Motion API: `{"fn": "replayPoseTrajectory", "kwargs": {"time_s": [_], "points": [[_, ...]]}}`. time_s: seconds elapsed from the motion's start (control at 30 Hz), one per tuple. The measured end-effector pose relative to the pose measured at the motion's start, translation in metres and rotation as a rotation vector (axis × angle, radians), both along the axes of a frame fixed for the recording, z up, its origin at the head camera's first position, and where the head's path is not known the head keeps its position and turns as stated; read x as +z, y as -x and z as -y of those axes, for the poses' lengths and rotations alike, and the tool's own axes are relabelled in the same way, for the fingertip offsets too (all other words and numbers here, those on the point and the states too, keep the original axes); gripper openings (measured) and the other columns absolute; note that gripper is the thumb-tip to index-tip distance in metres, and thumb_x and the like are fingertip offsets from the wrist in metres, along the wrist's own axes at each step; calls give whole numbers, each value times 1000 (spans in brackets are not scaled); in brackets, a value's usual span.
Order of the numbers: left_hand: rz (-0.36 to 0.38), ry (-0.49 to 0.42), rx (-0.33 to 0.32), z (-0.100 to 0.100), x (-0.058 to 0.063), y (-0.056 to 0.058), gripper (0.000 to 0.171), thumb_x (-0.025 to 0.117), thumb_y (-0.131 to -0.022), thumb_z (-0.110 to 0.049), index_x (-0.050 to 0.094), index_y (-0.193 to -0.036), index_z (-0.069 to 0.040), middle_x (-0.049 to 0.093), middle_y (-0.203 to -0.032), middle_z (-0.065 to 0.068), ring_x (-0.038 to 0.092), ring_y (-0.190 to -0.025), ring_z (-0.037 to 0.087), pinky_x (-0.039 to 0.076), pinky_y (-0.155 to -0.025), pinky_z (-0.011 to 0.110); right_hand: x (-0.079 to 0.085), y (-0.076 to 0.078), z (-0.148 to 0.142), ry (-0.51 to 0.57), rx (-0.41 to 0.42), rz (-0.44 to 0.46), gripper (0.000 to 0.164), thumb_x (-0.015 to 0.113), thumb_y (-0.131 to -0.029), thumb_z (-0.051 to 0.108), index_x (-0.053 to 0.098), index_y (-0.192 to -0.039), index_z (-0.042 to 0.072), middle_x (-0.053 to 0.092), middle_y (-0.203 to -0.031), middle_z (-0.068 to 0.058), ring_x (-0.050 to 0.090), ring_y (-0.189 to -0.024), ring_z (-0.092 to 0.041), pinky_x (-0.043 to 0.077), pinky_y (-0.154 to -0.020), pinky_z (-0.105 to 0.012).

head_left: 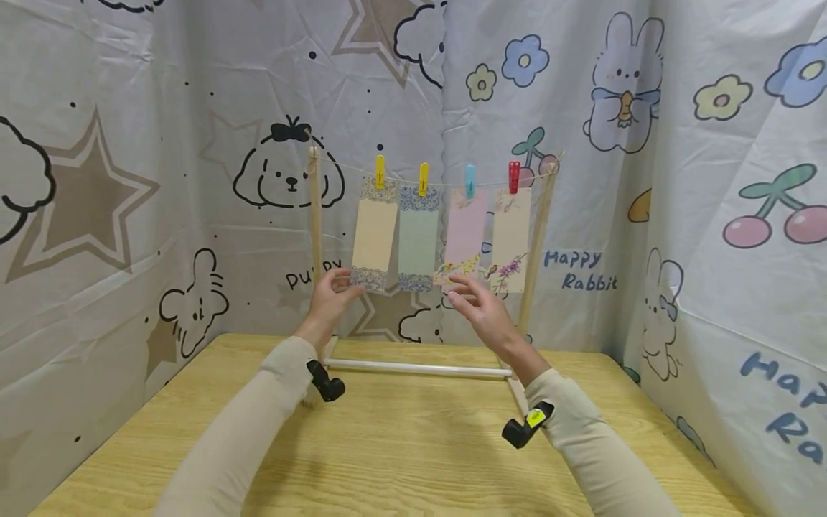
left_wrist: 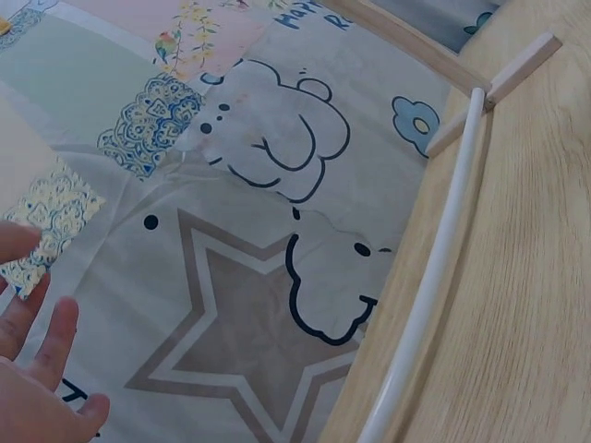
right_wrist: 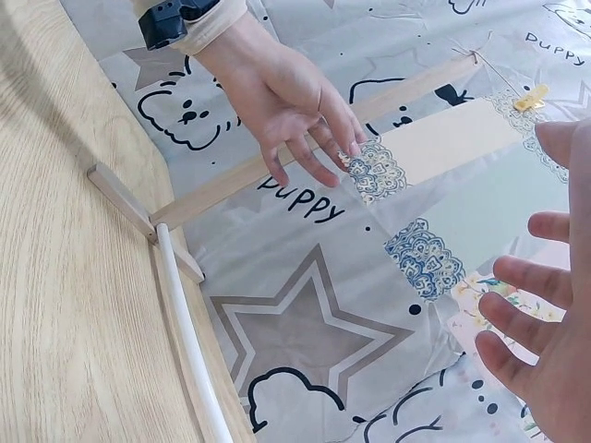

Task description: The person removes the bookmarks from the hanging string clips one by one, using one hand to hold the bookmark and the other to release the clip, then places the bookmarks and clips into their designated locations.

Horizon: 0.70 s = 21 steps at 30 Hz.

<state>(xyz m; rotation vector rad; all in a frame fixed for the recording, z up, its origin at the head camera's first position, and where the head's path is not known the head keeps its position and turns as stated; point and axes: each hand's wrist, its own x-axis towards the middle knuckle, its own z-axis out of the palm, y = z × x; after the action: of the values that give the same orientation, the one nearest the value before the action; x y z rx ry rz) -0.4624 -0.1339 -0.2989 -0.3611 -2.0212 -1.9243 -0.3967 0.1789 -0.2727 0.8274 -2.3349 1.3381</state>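
Four paper cards hang from a string, each under a small clothespin. My left hand point(head_left: 331, 298) pinches the lower left corner of the cream card point(head_left: 375, 235), which has a blue lace pattern at both ends and hangs slightly slanted. A yellow clothespin point(head_left: 380, 172) holds its top. Beside it hangs the green card point(head_left: 417, 240) under another yellow clothespin point(head_left: 423, 179). My right hand point(head_left: 484, 309), fingers spread and loosely bent, is in front of the bottom of the pink card point(head_left: 466, 222). Farthest right is a beige floral card point(head_left: 512, 233).
A wooden left post point(head_left: 316, 215) and right post point(head_left: 538, 251) carry the string. A white rod point(head_left: 420, 369) joins their feet on the wooden table point(head_left: 400, 438). Blue point(head_left: 470, 181) and red point(head_left: 514, 177) clothespins grip the two right cards. A printed curtain point(head_left: 258, 86) stands behind.
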Motion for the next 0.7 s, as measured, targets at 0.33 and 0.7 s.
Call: {"fn": "replayPoseTrajectory", "kwargs": {"time_s": [0.33, 0.7], "points": [[10, 46, 51, -5, 9, 0, 43, 67, -101, -9, 51, -139, 6, 51, -137, 26, 48, -129, 38, 43, -104, 49, 1, 1, -4, -7, 0, -4, 54, 52, -109, 38, 44, -156, 12, 53, -144, -22, 51, -130, -46, 42, -101, -66], [32, 19, 22, -7, 6, -2, 40, 62, -104, -8, 50, -139, 7, 61, -126, 26, 60, -120, 40, 39, -111, 51, 6, 1, -8, 23, -3, 1, 53, 50, -110, 35, 43, -156, 8, 53, -144, -23, 53, -130, -44, 44, -102, -62]]}}
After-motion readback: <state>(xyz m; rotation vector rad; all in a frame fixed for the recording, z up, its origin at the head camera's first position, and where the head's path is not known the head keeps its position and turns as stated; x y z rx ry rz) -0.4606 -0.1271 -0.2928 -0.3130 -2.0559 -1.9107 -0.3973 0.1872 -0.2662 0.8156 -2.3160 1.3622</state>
